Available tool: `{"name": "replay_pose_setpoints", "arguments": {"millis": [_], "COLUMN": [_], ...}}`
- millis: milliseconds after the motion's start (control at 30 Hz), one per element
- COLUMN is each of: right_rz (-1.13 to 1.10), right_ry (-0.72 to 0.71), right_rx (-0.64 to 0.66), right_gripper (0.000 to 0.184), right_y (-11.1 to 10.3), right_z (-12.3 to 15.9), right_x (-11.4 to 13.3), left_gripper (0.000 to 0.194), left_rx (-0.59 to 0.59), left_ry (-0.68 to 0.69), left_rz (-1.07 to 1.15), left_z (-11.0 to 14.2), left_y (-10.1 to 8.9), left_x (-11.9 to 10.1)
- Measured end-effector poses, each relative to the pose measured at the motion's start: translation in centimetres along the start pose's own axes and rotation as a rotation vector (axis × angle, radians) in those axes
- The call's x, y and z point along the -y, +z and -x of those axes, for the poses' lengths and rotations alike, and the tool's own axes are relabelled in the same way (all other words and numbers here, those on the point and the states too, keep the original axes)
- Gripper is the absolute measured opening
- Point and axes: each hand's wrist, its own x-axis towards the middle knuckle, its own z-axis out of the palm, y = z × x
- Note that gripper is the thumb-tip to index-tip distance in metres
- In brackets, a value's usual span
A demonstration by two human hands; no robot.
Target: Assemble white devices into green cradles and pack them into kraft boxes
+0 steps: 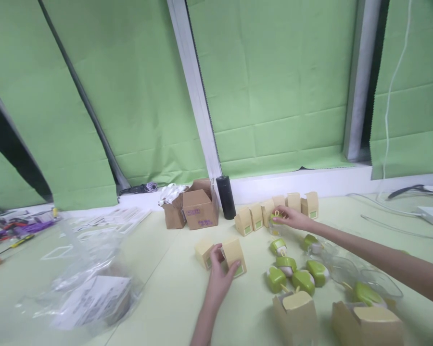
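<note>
My left hand (222,275) grips a small tan paper box (234,254) with a green label, thumb on the near side and fingers at the left. A second tan box (203,252) stands just left of it. My right hand (291,217) reaches to the back and pinches a small clear jar with a green lid and a pale loop (274,225), in front of the row of boxes. Below it lie several green-and-white rounded pieces (286,264), some with pale cords. Clear plastic domes (342,270) lie beside them, partly behind my right forearm.
Several tan boxes (257,216) stand in a row at the back. Two more boxes (296,315) stand at the near edge. A black cylinder (225,197) and opened cardboard cartons (201,207) are behind. Left are a plastic bag with papers (94,298) and a screwdriver (21,241).
</note>
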Motion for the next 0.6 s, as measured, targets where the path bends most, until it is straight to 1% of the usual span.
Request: {"name": "replay_pose_setpoints", "arguments": {"millis": [267, 600], "right_rz": [0.1, 0.123], "right_ry": [-0.002, -0.005], "right_rx": [-0.025, -0.011], "right_gripper": [0.025, 0.025], "right_y": [0.74, 1.06], "right_z": [0.13, 0.37], "right_x": [0.05, 0.23], "left_gripper": [0.06, 0.06], "left_rx": [-0.002, 0.026], "left_ry": [-0.004, -0.009], "left_rz": [0.004, 0.0], "left_z": [0.01, 0.13], "left_y": [0.02, -0.06], "left_x": [0.16, -0.03]}}
